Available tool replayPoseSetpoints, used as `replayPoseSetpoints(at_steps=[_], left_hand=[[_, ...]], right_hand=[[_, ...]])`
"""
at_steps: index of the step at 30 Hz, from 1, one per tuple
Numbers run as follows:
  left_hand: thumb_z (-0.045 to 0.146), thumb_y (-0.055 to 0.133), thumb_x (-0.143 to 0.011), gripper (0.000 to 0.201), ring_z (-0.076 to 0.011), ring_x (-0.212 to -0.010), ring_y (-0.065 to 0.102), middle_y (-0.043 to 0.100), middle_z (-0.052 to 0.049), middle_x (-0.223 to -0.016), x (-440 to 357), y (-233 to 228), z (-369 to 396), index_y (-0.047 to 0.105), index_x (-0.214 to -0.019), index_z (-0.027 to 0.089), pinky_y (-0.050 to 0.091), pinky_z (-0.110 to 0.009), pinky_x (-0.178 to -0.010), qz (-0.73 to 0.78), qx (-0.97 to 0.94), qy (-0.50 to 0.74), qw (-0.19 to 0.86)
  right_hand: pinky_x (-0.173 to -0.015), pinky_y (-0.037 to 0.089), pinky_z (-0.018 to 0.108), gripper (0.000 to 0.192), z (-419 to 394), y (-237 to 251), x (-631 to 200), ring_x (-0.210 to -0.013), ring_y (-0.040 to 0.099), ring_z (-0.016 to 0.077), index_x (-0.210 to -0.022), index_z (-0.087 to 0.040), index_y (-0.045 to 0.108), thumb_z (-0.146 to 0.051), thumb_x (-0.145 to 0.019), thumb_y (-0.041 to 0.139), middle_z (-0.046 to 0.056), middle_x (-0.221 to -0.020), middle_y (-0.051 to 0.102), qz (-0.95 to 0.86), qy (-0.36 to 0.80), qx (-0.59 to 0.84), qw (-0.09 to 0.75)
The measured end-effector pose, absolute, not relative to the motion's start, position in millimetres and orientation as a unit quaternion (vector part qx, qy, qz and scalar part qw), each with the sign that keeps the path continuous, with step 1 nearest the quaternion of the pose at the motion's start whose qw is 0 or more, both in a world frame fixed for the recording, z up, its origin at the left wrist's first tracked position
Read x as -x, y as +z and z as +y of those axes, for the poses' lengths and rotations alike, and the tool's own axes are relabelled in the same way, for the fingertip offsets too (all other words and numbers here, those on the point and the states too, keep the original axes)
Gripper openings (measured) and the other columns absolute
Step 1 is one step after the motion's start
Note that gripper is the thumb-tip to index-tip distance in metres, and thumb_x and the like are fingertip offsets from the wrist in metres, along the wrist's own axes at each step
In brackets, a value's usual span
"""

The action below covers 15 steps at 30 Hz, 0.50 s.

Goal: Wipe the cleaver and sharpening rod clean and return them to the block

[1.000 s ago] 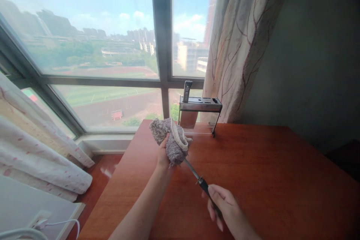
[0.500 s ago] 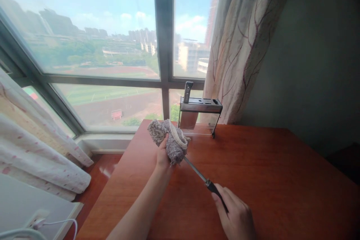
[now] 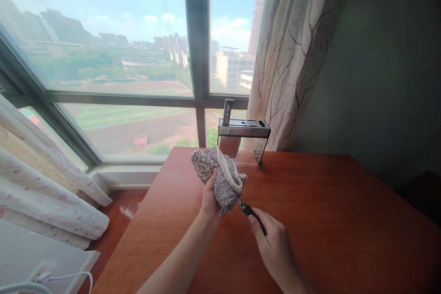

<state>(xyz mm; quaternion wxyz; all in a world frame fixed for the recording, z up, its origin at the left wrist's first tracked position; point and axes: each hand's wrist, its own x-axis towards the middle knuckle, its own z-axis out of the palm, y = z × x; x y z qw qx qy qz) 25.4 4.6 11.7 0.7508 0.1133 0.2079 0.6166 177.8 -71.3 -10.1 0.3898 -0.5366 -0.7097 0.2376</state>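
Two hands at work, lower centre of the frame. Left hand [image 3: 209, 200]: fingers closed around a grey fluffy towel [image 3: 220, 177] with a cream edge, bunched and held above the table. Right hand [image 3: 274, 245]: fingers wrapped around the black handle of a slim tool [image 3: 252, 214]; its metal shaft runs up-left into the towel, and its far end is hidden in the cloth, so what kind of tool it is cannot be told. Reddish wooden table [image 3: 327, 220]: beneath both hands. Metal knife rack [image 3: 244, 127]: at the table's far edge, centre frame, one dark handle [image 3: 227, 111] standing in its left slot. Patterned curtain [image 3: 296, 50]: upper right, beside the rack. Window [image 3: 103, 55]: upper left, city view. White cable [image 3: 65, 278]: lower left corner.
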Motion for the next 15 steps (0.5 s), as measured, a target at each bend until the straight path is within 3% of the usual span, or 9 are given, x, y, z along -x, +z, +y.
replayPoseSetpoints(at_steps=[5, 10, 15], left_hand=[[0.035, 0.059, -0.085, 0.034, -0.0254, -0.082, 0.071, 0.073, -0.013, -0.09, -36.2, 3.1, 1.2, 0.064, -0.105, 0.008, 0.057, -0.035, -0.075, 0.24, -0.097, 0.613, 0.747], [0.031, 0.058, -0.086, 0.033, -0.0235, -0.079, 0.071, 0.073, -0.011, -0.09, -7.9, 11.5, 12.2, 0.063, -0.111, 0.01, 0.058, -0.035, -0.075, 0.246, -0.1, 0.668, 0.695], [0.027, 0.058, -0.086, 0.033, -0.0204, -0.082, 0.071, 0.073, -0.007, -0.091, 16.1, 17.4, 22.3, 0.06, -0.116, 0.014, 0.057, -0.03, -0.075, 0.211, -0.1, 0.744, 0.626]], right_hand=[[-0.068, 0.05, 0.03, 0.033, -66.4, -4.5, -166.4, -0.08, 0.068, 0.0236, -0.102, -0.018, 0.067, -0.033, -0.095, 0.039, 0.01, -0.088, 0.072, -0.7, 0.256, 0.54, 0.391], [-0.078, 0.05, 0.03, 0.033, -74.8, -11.0, -183.3, -0.091, 0.066, 0.0246, -0.106, -0.019, 0.067, -0.038, -0.094, 0.042, 0.012, -0.098, 0.071, -0.714, 0.297, 0.508, 0.378], [-0.055, 0.044, 0.027, 0.037, -90.7, -19.3, -211.0, -0.059, 0.058, 0.0187, -0.101, -0.018, 0.07, -0.046, -0.089, 0.051, 0.004, -0.064, 0.061, -0.65, 0.379, 0.534, 0.386]])
